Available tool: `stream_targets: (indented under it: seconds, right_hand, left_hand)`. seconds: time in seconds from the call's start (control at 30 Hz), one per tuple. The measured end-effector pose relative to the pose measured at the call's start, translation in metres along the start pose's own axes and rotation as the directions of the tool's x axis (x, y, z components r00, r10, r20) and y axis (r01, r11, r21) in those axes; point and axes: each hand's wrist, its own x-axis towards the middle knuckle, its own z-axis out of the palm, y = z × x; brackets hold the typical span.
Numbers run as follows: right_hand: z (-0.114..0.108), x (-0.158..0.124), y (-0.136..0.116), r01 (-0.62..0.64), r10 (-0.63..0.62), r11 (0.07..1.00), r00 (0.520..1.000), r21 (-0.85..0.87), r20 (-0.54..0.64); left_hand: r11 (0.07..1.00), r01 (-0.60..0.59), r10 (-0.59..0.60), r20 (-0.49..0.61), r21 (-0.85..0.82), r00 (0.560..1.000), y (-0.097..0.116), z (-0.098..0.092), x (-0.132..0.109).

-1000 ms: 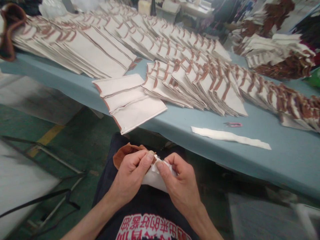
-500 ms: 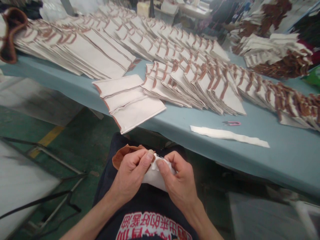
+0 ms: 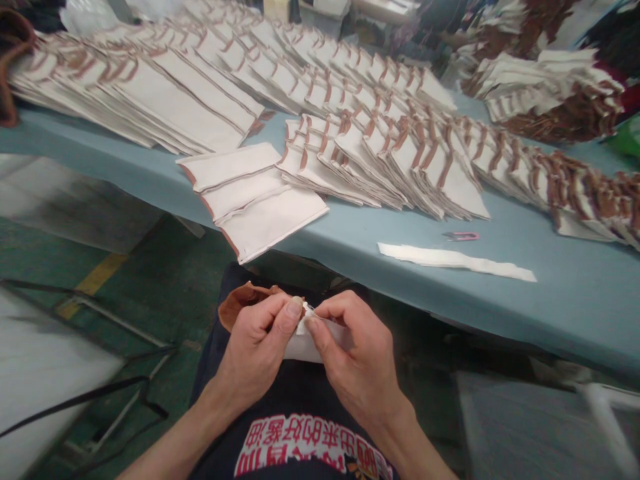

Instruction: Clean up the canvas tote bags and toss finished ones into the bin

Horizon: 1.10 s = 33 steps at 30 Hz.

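Observation:
Over my lap, both hands pinch the edge of a white and brown fabric piece [image 3: 306,348]. My left hand [image 3: 263,333] is closed, thumb against fingers, on the white edge beside the brown part [image 3: 239,303]. Close on its right, my right hand [image 3: 353,347] grips the same edge between thumb and forefinger. A small white flap and loose threads show between the thumb tips. Most of the piece is hidden behind the hands. On the table ahead lie a white fabric strip [image 3: 455,262] and pink-handled thread snips [image 3: 463,236].
A blue-covered table [image 3: 350,233] spans the view. Rows of overlapping white panels with brown edging [image 3: 390,160] lie on it. One panel [image 3: 255,200] overhangs the front edge. A heap of fabric pieces [image 3: 550,100] stands at back right. A metal-framed stand [image 3: 135,373] is at left.
My right thumb and forefinger have moved left along the edge, closer to my left thumb. The white flap between them looks smaller. The view has shifted slightly.

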Motion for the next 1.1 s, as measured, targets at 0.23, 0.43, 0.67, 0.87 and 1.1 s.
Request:
stream_targets:
  seconds: [0.23,0.43,0.67,0.87,1.1]
  right_hand:
    - [0.003,0.001,0.0,0.046,-0.04,0.993,0.998,0.113,-0.057]
    - [0.005,0.0,0.002,-0.055,0.057,0.989,0.998,0.14,-0.012]
    - [0.009,0.001,-0.001,-0.118,0.12,0.986,0.993,0.118,-0.016]
    - [0.013,0.003,-0.003,-0.185,0.184,0.981,0.983,0.061,0.013]
    - [0.019,0.004,-0.002,-0.259,0.258,0.964,0.966,0.058,0.016]
  left_hand:
    - [1.0,-0.014,0.013,-0.033,-0.016,0.999,-0.001,0.004,-0.001]
    - [0.998,0.013,-0.014,-0.016,-0.063,1.0,-0.002,0.005,-0.002]
    - [0.996,0.056,-0.058,-0.017,-0.069,0.998,-0.007,0.005,-0.002]
    - [0.987,0.14,-0.141,-0.011,-0.078,0.99,-0.012,0.003,-0.001]
    - [0.961,0.211,-0.209,0.034,-0.177,0.977,-0.014,0.003,0.001]
